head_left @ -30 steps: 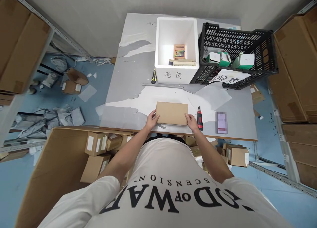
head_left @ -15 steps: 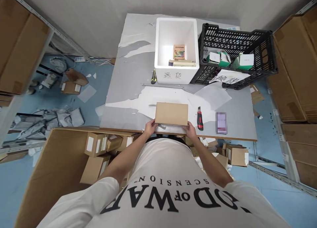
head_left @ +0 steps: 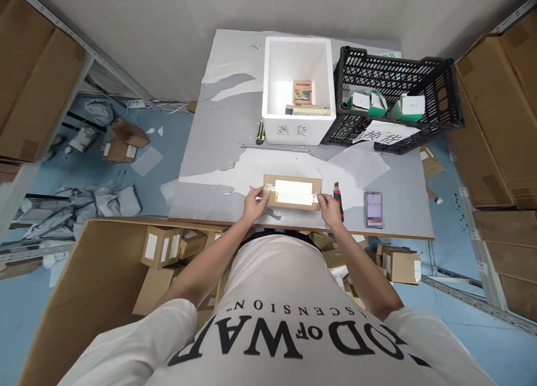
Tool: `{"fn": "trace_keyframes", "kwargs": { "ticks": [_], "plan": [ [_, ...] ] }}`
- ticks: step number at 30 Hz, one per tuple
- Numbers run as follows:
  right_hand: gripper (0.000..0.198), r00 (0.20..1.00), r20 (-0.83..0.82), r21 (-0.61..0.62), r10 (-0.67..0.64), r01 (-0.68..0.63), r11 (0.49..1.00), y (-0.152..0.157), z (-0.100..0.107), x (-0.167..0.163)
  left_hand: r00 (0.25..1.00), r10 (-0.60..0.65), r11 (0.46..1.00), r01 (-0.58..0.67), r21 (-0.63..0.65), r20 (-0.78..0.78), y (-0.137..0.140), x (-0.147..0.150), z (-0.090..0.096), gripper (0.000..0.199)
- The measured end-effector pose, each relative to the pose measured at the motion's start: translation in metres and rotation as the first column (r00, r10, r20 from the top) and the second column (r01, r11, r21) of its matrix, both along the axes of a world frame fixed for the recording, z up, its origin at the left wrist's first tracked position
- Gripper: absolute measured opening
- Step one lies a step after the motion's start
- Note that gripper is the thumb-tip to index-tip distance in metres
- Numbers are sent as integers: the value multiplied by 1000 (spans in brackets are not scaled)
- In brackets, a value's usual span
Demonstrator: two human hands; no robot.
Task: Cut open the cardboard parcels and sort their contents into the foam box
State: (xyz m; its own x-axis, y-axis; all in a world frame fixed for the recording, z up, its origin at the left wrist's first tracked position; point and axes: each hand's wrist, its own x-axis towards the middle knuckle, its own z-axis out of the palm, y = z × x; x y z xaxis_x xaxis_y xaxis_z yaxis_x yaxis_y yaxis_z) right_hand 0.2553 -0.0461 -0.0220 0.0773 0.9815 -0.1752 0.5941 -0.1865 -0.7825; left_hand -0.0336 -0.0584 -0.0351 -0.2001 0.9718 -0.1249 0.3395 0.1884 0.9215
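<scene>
Left hand [head_left: 255, 203]: pinching brown oblong cardboard box [head_left: 292, 193], left end
Right hand [head_left: 329, 208]: pinching opposite end
Two-ended grip: likely for balance

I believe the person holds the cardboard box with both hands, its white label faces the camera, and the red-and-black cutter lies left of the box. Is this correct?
Not quite: the red-and-black cutter lies right of the cardboard box, as the head view shows. The left hand and right hand do hold the box, and its white label faces the camera.
</scene>
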Motion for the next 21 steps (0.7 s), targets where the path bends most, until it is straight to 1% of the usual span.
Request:
{"fn": "trace_keyframes", "kwargs": {
  "ticks": [2,4,7,10,11,15,17,19,21],
  "plan": [
    [54,1000,23,-2,4,-4,1000,6,5,-1,1000,1,1000,-1,3,9,8,1,4,43],
    [52,999,40,-11,-1,1,1000,10,6,-1,1000,0,1000,0,1,7,14,1,3,42],
    [49,997,75,-45,-3,7,999,16,5,0,999,10,1000,-11,-29,-38,20,2,-1,40],
    [51,997,80,-109,5,4,994,23,-1,3,997,11,998,-15,-65,-71,23,5,-7,39],
    [51,999,49,-136,0,7,991,25,-2,5,997,8,998,-13,-68,-76,24,6,-9,39],
    [53,986,-157,-266,-62,18,964,30,-6,10,995,10,999,-14,-46,-99,19,9,-17,42],
    [51,975,-206,-320,-83,13,947,30,-4,12,992,14,999,-18,-33,-123,14,11,-19,44],
    [49,970,-221,-355,-100,16,935,29,-3,12,982,29,1000,-29,7,-184,10,14,-19,45],
    [47,966,-228,-372,-122,30,928,28,-2,12,951,54,995,-26,93,-304,7,19,-15,43]
  ]
}}
